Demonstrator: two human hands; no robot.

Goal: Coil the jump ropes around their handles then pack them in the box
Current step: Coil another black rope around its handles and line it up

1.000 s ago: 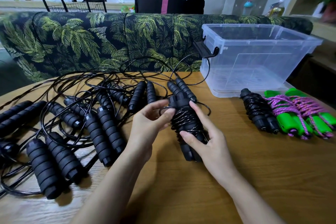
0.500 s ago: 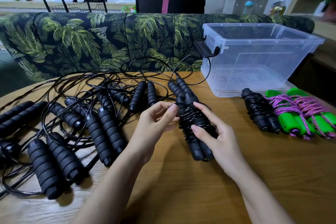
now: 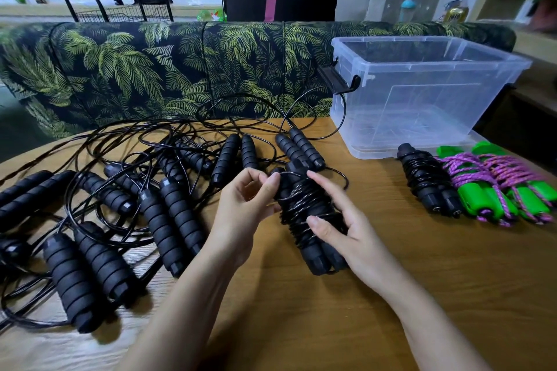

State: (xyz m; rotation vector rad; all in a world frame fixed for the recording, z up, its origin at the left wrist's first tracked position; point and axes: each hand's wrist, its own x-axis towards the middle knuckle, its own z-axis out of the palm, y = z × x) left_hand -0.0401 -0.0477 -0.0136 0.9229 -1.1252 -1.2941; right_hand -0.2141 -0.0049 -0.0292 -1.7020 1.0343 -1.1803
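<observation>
The right hand (image 3: 346,238) gripped the black jump rope (image 3: 304,211) by its paired handles, thumb across the coils. The left hand (image 3: 244,205) pinched the last loop at their far end. Within the past second the slack had shrunk and the bundle had swung rightward, so winding looked nearly finished. The rope was not yet in the box (image 3: 422,93) beyond the right hand. The left fingers hid the cord's end.

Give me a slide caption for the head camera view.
Left hand and right hand wind cord round black handles; loose ropes left, coiled bundles by the clear box.
</observation>
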